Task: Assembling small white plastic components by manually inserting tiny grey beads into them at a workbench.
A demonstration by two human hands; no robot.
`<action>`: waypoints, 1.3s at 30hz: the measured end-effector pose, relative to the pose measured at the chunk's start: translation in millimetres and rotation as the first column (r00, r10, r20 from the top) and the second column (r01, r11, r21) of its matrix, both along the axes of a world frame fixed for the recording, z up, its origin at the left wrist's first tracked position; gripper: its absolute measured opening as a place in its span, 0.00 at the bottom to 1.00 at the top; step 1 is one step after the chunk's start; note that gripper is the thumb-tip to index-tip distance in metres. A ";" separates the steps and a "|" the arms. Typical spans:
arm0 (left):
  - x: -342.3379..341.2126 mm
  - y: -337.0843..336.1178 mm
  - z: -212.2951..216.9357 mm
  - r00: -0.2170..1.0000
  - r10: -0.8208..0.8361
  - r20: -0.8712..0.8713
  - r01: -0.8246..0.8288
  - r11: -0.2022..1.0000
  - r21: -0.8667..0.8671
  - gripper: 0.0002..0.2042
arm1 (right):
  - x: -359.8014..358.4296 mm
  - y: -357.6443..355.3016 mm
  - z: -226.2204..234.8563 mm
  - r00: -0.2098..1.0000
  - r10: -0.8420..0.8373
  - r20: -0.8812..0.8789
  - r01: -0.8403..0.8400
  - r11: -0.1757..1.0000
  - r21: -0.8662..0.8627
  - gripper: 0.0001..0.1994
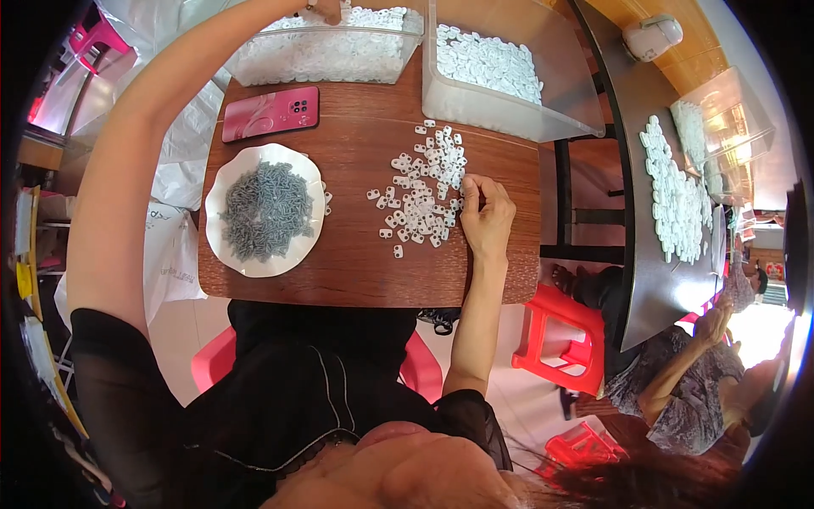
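Observation:
My right hand (487, 214) rests on the brown wooden table (348, 280), at the right edge of a loose pile of small white two-holed plastic pieces (424, 199). Its fingers are curled, with the thumb at the pile; whatever they may hold is hidden. At the far left my left arm stretches up to a clear plastic bin (326, 55) filled with white pieces. The left hand (326, 10) is at its far side, cut by the picture's upper edge, so its fingers barely show. A white scalloped plate (222, 254) carries a heap of small grey cylindrical pieces (267, 210).
A pink phone (271, 114) lies behind the plate. A second clear bin (483, 114) with white pieces stands back right. Further right, a dark table (632, 288) bears white pieces and a clear container (738, 119). Another person sits there, near a red stool (534, 339).

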State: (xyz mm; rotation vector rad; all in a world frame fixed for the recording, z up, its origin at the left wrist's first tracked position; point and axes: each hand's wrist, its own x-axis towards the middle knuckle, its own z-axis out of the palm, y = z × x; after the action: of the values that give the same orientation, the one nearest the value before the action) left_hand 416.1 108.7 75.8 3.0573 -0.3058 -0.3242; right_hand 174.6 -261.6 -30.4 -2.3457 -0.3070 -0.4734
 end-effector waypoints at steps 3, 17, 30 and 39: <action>21.0 18.6 -28.9 1.000 -0.014 -0.021 0.017 0.990 0.139 0.16 | 0.9 3.5 1.8 1.000 0.011 -0.003 -0.011 1.000 -0.001 0.07; -0.2 0.0 14.0 0.996 0.085 0.036 -0.085 0.996 0.001 0.15 | 1.2 3.7 -0.3 1.000 0.027 0.010 -0.027 0.999 0.019 0.05; -55.2 -4.3 59.6 0.972 -0.142 0.188 0.176 0.969 -0.174 0.10 | 0.1 -1.1 -3.1 0.998 0.017 0.064 -0.020 0.999 0.044 0.09; -69.9 -49.9 87.3 0.982 -0.076 0.171 0.084 0.996 -0.041 0.11 | 0.9 6.4 -4.0 0.999 0.016 0.045 -0.020 0.995 0.101 0.06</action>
State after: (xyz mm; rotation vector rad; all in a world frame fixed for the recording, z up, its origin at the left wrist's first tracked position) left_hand 346.2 58.8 163.1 3.0350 -0.4386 -0.0588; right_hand 175.5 -255.2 -34.4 -2.2345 -0.3172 -0.5212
